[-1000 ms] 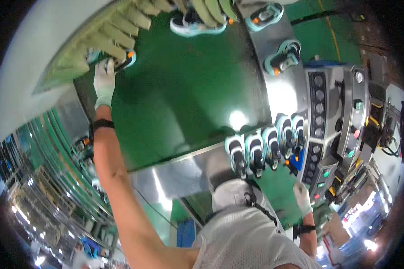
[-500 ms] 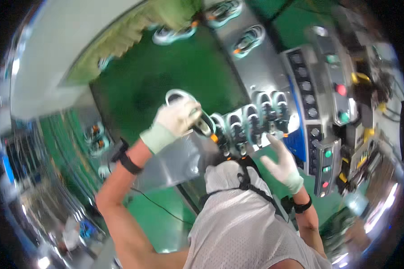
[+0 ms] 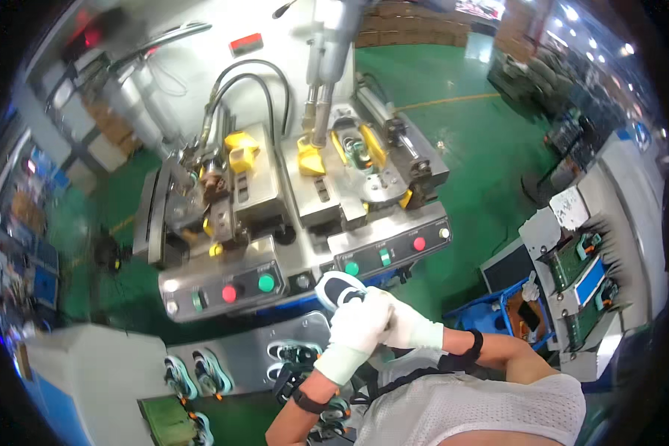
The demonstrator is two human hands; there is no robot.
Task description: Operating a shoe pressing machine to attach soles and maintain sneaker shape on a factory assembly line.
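Holding a white-and-dark shoe (image 3: pixel 340 288) before the press's control panel (image 3: pixel 401 247): left hand (image 3: pixel 355 328) clamped on it; right hand (image 3: pixel 407 321) against the left, fingers hidden, grip can't tell. Step looks like two-handed handling; next move calls for steady support. Beyond, metal cradle (image 3: pixel 383 187) carries another shoe (image 3: pixel 357 152). Rightward, blue crate (image 3: pixel 487 318) contains a dark flat item (image 3: pixel 528 316).

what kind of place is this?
Most likely a shoe factory floor: a two-station machine with button panels, several similar-looking shoes set out on a metal surface, and one more shoe in the person's gloved left hand.
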